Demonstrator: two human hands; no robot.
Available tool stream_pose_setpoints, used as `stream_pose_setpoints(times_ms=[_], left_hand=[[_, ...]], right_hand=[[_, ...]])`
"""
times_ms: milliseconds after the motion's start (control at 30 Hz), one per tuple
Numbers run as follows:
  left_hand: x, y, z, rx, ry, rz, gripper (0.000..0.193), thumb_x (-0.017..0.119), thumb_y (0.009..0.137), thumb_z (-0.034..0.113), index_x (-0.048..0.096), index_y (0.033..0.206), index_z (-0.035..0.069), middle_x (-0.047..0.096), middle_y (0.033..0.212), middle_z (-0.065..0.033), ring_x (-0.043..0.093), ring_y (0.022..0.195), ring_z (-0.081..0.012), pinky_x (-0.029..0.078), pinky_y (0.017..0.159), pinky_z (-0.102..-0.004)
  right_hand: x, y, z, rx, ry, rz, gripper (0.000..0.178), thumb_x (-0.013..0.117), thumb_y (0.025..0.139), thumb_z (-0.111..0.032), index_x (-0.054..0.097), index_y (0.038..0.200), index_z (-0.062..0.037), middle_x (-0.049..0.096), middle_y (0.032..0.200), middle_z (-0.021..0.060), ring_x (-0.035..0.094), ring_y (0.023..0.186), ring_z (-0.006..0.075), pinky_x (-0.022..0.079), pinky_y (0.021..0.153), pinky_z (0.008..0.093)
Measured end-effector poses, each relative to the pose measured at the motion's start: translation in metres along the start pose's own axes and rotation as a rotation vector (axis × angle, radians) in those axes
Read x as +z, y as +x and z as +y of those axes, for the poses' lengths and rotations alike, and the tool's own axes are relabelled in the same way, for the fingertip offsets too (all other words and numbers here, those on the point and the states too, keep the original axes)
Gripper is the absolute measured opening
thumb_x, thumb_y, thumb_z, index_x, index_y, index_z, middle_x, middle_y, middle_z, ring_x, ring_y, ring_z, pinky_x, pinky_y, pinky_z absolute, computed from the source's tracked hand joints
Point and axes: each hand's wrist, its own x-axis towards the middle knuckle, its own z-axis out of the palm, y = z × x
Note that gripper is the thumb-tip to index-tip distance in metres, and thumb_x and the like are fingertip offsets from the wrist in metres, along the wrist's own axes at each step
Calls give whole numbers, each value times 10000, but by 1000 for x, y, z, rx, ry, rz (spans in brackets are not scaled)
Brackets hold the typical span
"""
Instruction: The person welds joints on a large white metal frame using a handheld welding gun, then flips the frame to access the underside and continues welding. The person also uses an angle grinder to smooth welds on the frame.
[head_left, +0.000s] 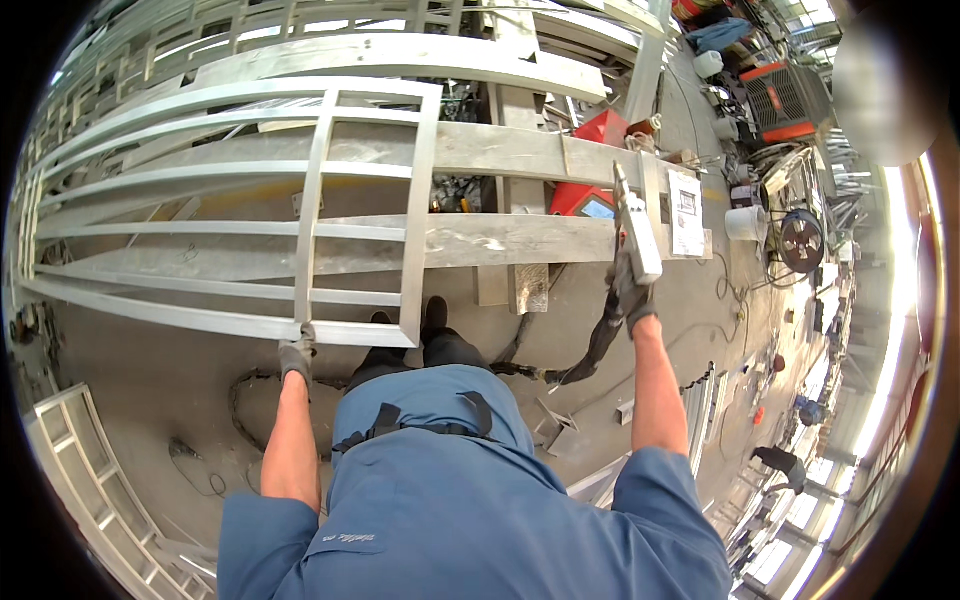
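My gloved left hand (297,354) is closed around the near rail of a silvery metal railing frame (412,250), close to its right end. The frame lies flat across long grey metal beams (560,232) and stretches far to the left. Out to the right, my gloved right hand (634,298) grips a white welding gun (640,238), its narrow nozzle pointing away from me. A thick dark sleeved cable (600,335) hangs from the gun and runs down to the floor. Beside the gun, a printed white sheet (686,213) rests on the beam ends.
A red box with a small screen (585,198) sits beneath the beams. More metal bars (400,60) are stacked behind. A second frame (85,440) stands at lower left. At right are a round fan (801,240), a black-and-red machine (785,100), loose cables, and another person (785,465).
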Motion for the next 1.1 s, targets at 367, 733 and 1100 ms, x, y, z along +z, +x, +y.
stream_pose_setpoints(times_ms=[367, 733, 1100], left_hand=[[7, -11, 9, -100, 128, 243, 505, 681, 955, 414, 634, 1140, -54, 648, 877, -95, 564, 649, -167, 465, 564, -370], [46, -47, 60, -376, 169, 278, 634, 583, 990, 480, 573, 1362, -33, 676, 1073, -169, 671, 880, -261, 565, 669, -431], [50, -51, 54, -265, 219, 324, 651, 641, 950, 475, 611, 1291, -78, 666, 1041, -130, 599, 850, -222, 515, 743, -399]], right_hand=[[-15, 278, 51, 141, -340, 111, 681, 562, 911, -594, 618, 1171, 32, 697, 1015, 288, 673, 980, 464, 513, 858, 536], [92, 340, 83, 176, -718, 51, 723, 477, 945, -632, 549, 1225, 30, 724, 1056, 267, 702, 1018, 438, 547, 870, 529], [80, 304, 62, -51, -635, 92, 754, 629, 914, -468, 384, 1447, 7, 646, 1201, 319, 652, 1117, 418, 519, 909, 507]])
